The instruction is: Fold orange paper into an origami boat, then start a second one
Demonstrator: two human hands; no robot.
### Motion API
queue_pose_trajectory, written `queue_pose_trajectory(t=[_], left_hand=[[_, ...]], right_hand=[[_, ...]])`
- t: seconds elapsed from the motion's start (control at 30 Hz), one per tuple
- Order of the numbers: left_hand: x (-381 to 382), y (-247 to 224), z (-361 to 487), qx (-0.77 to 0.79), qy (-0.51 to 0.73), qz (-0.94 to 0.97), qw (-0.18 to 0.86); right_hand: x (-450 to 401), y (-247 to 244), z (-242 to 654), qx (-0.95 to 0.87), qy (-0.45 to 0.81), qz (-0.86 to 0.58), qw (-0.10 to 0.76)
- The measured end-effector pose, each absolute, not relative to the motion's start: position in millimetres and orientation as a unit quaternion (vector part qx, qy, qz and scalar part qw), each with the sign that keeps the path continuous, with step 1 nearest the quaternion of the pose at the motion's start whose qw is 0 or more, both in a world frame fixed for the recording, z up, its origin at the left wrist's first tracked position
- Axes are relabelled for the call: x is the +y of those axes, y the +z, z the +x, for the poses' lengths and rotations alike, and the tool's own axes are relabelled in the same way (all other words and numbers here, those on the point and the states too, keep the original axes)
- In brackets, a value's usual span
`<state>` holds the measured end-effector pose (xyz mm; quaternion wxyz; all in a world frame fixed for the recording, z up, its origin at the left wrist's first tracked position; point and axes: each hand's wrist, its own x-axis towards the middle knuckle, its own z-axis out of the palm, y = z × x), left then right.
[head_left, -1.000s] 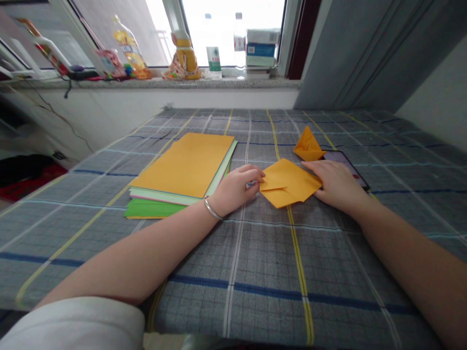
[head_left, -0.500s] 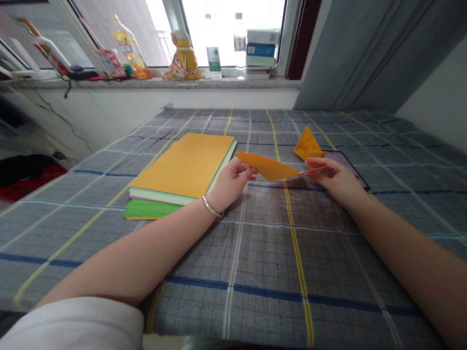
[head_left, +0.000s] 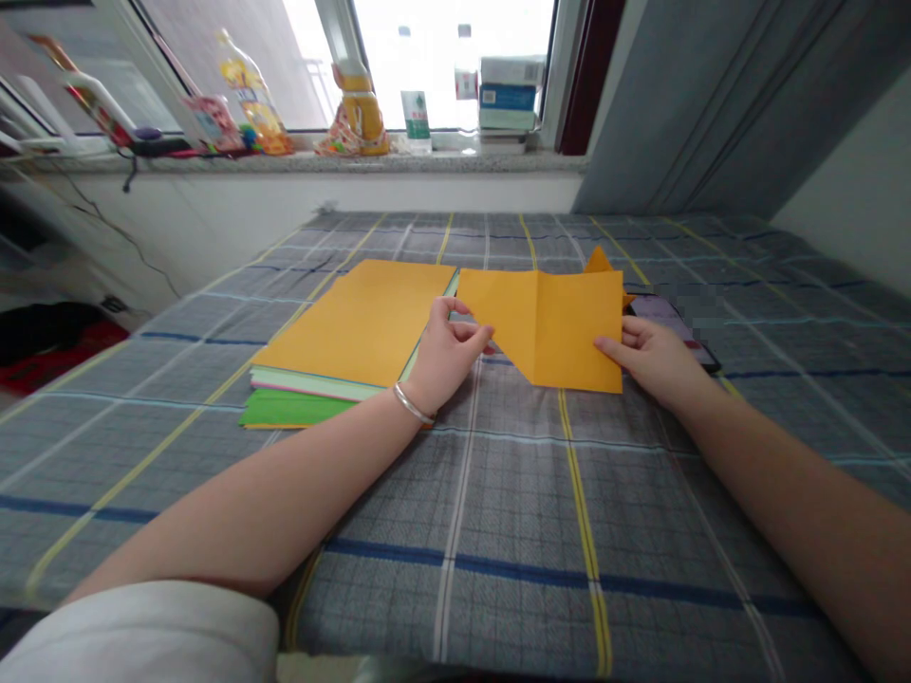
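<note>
A yellow-orange sheet of paper (head_left: 562, 327) with a crease down its middle is held up between my hands, its face toward me. My left hand (head_left: 450, 356) pinches its left side between thumb and fingers; the sheet's lower left corner seems folded away or hidden. At the right edge, my right hand (head_left: 651, 356) grips the paper, thumb in front and fingers behind. Just behind the sheet, the tip of a folded orange paper shape (head_left: 599, 258) shows. Left of my left hand lies a stack of coloured paper (head_left: 362, 318), yellow-orange on top, with green sheets lower down.
A phone (head_left: 669, 318) lies beyond my right hand, partly covered. The plaid cloth (head_left: 512, 512) spreads over the table. Along the windowsill (head_left: 441, 164) stand bottles, a green-and-white box (head_left: 417, 119) and stacked boxes (head_left: 507, 100). A grey curtain (head_left: 676, 104) hangs at the right.
The paper has been opened out from a folded, nearly edge-on position to a broad creased face toward me. It now hides most of the folded orange shape. My right hand has shifted slightly.
</note>
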<state>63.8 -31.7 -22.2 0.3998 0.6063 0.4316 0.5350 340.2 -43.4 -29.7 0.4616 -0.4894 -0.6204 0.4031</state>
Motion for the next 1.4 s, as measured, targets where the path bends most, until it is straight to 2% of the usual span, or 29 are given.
queue_pose_trajectory(t=[0.27,0.5,0.83,1.03,1.2,1.4], left_hand=[[-36.6,-17.1,60.1,0.503,0.388,0.69,0.347],[-37.2,-19.1,58.6,0.514,0.309,0.761,0.249],[-45.5,-11.7,60.0,0.507,0.252,0.809,0.159],[-50.4,-11.7,62.2,0.375,0.261,0.89,-0.001],[-57.6,-15.7,67.2,0.293,0.18,0.939,-0.011],[-56.8,-21.6,68.0,0.323,0.099,0.941,-0.005]], right_hand=[[-49.0,-19.9,343.3,-0.585,0.48,-0.551,0.353],[-48.3,-16.3,346.9,-0.638,0.447,-0.583,0.232],[-53.7,-8.2,342.0,-0.664,0.42,-0.587,0.196],[-57.8,-4.6,339.5,-0.705,0.277,-0.635,0.152],[-56.2,-6.7,346.3,-0.772,0.167,-0.605,0.098],[-55.1,-7.0,354.4,-0.827,0.124,-0.549,0.015]])
